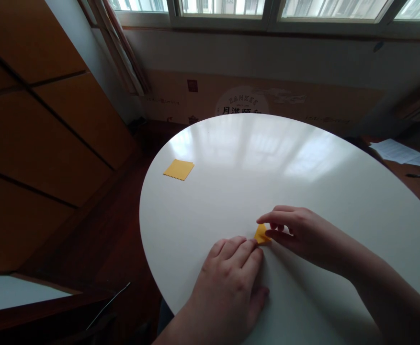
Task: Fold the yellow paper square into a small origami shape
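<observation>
A small folded piece of yellow paper [260, 234] lies on the white table between my hands. My left hand [231, 273] rests palm down on the tabletop with its fingers stretched toward the paper, the fingertips at its lower left edge. Over the right side of the paper is my right hand [290, 225], its thumb and index finger apart. The thumb tip overlaps the paper's right edge in this view; whether it presses on it I cannot tell. Part of the paper is hidden behind the fingers.
A stack of square yellow paper [178, 169] lies toward the left edge of the round white table [224, 191]. On a brown surface at the far right are printed sheets [396, 151] and a dark pen [418, 176]. Wooden panels [40, 139] stand at the left.
</observation>
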Demonstrator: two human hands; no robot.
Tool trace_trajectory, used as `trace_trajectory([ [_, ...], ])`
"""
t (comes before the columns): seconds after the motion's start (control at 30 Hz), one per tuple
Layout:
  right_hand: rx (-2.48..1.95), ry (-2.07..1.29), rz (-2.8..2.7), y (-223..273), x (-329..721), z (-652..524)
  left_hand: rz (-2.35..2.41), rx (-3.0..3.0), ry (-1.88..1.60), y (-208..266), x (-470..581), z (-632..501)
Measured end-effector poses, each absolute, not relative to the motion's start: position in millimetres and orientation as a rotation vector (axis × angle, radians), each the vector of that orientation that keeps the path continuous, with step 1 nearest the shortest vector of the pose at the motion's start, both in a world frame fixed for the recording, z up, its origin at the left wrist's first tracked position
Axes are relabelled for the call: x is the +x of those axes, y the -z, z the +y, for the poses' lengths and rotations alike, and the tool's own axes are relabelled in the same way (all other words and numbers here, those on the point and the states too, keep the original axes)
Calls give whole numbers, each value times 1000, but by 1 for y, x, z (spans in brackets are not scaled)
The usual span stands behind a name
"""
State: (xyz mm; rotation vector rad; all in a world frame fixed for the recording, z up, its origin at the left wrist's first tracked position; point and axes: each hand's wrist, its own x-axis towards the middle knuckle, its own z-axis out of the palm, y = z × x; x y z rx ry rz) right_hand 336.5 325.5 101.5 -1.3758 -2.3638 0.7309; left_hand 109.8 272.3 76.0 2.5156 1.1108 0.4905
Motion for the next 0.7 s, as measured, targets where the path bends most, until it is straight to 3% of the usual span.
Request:
trace_trajectory([
  [0.23,-1225,-939,-2447,-111,334,323,1094,2527,-516,-73,109,271],
  [0.7,-1325,-877,-2431,-104,331,326,1109,2528,-512,-75,110,272],
])
